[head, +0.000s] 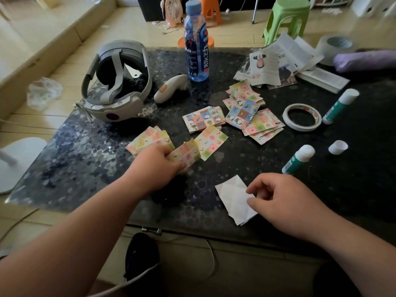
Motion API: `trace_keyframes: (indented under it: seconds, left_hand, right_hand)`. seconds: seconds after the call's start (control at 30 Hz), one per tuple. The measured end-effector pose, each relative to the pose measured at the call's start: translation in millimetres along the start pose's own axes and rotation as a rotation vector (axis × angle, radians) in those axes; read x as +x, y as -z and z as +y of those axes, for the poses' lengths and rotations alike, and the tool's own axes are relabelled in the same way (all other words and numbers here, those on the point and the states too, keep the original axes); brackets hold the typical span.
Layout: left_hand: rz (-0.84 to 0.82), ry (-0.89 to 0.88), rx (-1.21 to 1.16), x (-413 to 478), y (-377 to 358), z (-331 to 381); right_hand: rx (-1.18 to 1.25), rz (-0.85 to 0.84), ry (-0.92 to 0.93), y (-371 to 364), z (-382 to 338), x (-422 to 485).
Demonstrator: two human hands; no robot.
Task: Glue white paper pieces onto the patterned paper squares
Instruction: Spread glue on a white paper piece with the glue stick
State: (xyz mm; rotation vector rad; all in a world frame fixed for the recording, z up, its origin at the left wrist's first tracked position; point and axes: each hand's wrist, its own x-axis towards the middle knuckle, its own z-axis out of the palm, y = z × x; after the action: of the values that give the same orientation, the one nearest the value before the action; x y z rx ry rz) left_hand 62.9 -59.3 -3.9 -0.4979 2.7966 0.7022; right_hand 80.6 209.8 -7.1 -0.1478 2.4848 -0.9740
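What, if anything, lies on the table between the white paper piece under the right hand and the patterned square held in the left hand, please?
Nothing visible does. The white creased paper piece under the right hand and the pastel patterned paper square pinched by the left hand are separated only by bare dark speckled tabletop. The uncapped green glue stick lies off to the right.

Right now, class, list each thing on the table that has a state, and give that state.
Near glue stick: uncapped, lying down.
White cap: off, standing apart.
Far glue stick: capped, lying down.
Bottle: capped, upright.
White paper: creased, flat, under right hand.
Patterned square: bent, gripped by left hand.
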Motion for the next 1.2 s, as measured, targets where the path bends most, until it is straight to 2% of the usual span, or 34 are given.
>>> trace_keyframes:
  seconds: [0.07,0.23,0.33,0.5,0.6,0.67,0.77,0.9,0.97,1.1,1.2]
  left_hand:
    - [0.053,-0.141,-0.004,-12,0,9]
    - [0.186,-0.642,-0.086,-41,-13,23]
    - [0.24,-0.79,-0.117,-46,-21,26]
    - [0.258,-0.771,-0.171,-47,-27,25]
    - [0.106,-0.56,-0.216,-48,-26,27]
    - [0.003,-0.393,-0.111,-46,-28,27]
    - [-0.074,-0.316,0.024,-44,-35,29]
    - [-0.185,-0.325,0.192,-50,-43,37]
    - [-0.186,-0.35,0.238,-54,-46,44]
    - [-0.174,-0.382,0.232,-58,-45,57]
    - [-0.178,-0.395,0.201,-59,-40,70]
  right_hand:
    - [0.132,-0.005,-0.014,1,-1,2]
    - [0.884,-0.178,-0.259,9,-17,2]
    - [1.023,-0.298,-0.338,15,-23,0]
    - [1.002,-0.31,-0.392,13,-23,-4]
    - [1.045,-0.216,-0.411,12,-18,0]
    - [1.055,-0.114,-0.419,10,-14,5]
    - [1.008,0.005,-0.447,6,-7,9]
    - [0.821,0.02,-0.444,3,-1,2]
    - [0.632,0.014,-0.401,6,2,-5]
    - [0.073,0.062,-0.321,24,15,-15]
    - [-0.026,0.168,-0.379,38,38,-11]
